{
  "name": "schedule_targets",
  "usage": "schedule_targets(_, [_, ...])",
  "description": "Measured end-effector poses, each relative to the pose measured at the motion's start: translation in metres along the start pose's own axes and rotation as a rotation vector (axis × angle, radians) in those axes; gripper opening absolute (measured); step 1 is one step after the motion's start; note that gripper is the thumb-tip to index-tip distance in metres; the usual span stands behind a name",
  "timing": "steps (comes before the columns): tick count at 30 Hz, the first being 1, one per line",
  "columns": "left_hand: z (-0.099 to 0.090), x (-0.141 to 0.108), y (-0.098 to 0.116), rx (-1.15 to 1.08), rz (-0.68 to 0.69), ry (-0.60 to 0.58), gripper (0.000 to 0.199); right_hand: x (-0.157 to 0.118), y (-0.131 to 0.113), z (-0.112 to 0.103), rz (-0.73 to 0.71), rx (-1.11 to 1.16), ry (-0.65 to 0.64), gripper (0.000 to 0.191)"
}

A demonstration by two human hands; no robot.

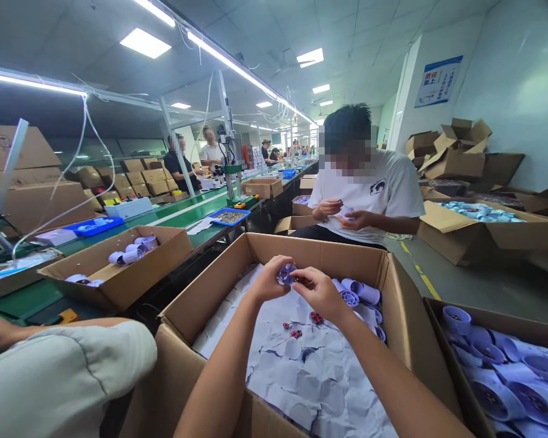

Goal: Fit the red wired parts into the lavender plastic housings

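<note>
My left hand [270,281] is closed around a short pale-purple plastic cylinder [285,274], its open end facing me. At the mouth of that cylinder, my right hand [320,292] pinches a small dark part [298,279] too small to name. Both hands are above a large cardboard box [201,304] with a crumpled white paper lining [296,377]. Several small red-and-black pieces [316,317] lie on the paper below my hands. More pale-purple cylinders [368,294] are heaped at the box's far right corner.
To the right, another box holds many cylinders [493,347] with parts inside. A carton [119,274] with cylinders stands on the green conveyor bench [182,213] at left, near a blue tray [229,216] of small parts. A co-worker [365,188] sits opposite; another person's sleeve [68,365] is at lower left.
</note>
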State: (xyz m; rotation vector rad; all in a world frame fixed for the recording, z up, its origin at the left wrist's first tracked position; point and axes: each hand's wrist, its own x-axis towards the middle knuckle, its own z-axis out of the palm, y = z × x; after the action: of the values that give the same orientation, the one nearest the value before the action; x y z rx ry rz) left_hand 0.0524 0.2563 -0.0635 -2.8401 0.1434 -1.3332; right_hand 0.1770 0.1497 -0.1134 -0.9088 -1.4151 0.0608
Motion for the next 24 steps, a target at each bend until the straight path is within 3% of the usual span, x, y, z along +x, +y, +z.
schedule_targets(3, [0.002,0.002,0.003,-0.009,0.02,-0.032,0.05,0.001,0.003,0.001,-0.063,-0.137,0.074,0.031])
schedule_targets(9, [0.004,0.003,0.012,-0.037,0.024,-0.096,0.049,0.0,0.01,0.005,-0.244,-0.444,0.261,0.015])
schedule_targets(18, [0.005,0.004,0.019,-0.055,0.062,-0.105,0.048,0.001,0.001,0.004,-0.038,-0.311,0.213,0.017])
schedule_targets(24, [0.005,0.005,0.023,-0.057,0.066,-0.09,0.048,0.001,-0.008,0.003,0.02,-0.228,0.221,0.017])
